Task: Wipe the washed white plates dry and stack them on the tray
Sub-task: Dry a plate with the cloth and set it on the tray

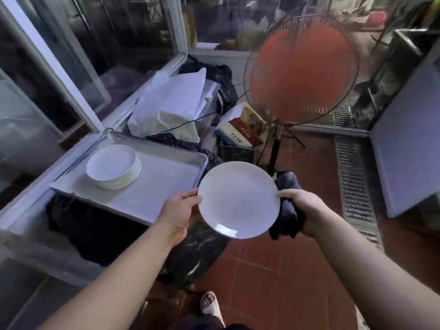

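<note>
Just right of the tray (164, 184), we held a white plate (238, 199) above the tiled floor (273, 270). Our left hand (177, 211) pinched its left rim, fingers curled beneath. Our right hand (301, 208) gripped a dark cloth (287, 210) against the plate's right edge. On the tray's far-left part sat a stack of plates (113, 166). Beyond the tray spun a red fan (302, 72).

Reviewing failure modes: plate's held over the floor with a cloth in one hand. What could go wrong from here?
1. The plate is held only at its rims, over tiled floor; a slip would likely break it.
2. The right hand shares its grip with the dark cloth, so its hold may be weaker.
3. The left hand must carry it past the tray edge to the stack; it could clip.
</note>
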The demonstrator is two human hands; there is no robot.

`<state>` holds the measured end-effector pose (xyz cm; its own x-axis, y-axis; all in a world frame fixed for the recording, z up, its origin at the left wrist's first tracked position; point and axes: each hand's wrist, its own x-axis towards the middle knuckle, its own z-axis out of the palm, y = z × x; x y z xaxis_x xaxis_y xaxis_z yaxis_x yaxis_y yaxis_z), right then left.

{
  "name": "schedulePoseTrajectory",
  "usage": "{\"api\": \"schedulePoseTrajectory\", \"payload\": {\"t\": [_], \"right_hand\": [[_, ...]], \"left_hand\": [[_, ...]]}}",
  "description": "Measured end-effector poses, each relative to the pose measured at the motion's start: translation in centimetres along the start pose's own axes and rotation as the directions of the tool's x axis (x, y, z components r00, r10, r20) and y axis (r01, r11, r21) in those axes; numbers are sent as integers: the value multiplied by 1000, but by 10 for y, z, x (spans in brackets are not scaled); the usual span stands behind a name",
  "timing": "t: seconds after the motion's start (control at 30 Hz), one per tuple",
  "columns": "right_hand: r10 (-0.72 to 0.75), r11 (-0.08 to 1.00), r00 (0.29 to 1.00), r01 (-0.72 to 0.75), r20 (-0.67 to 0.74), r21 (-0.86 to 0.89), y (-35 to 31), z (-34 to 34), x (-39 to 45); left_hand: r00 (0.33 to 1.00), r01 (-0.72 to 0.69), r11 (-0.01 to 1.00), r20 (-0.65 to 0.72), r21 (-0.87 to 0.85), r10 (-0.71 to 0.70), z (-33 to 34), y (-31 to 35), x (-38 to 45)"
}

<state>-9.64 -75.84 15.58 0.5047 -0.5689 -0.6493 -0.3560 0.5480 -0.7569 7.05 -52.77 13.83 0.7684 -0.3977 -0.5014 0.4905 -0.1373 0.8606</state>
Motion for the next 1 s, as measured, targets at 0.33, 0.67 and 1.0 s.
{"api": "schedulePoseTrajectory", "payload": {"t": [0.33,0.67,1.0], "right_hand": [[3,1000,996,-5,-90,-26,-60,29,97],[-19,990,993,2,-118,-142,-125,105,187],[18,878,992,43,121,-477,-174,219,301]], "left_hand": [[992,28,1000,122,12,-29,28,48,124],[995,46,999,89,-11,-45,4,105,226],[979,23,976,-195,-217,-66,-56,125,273]]}}
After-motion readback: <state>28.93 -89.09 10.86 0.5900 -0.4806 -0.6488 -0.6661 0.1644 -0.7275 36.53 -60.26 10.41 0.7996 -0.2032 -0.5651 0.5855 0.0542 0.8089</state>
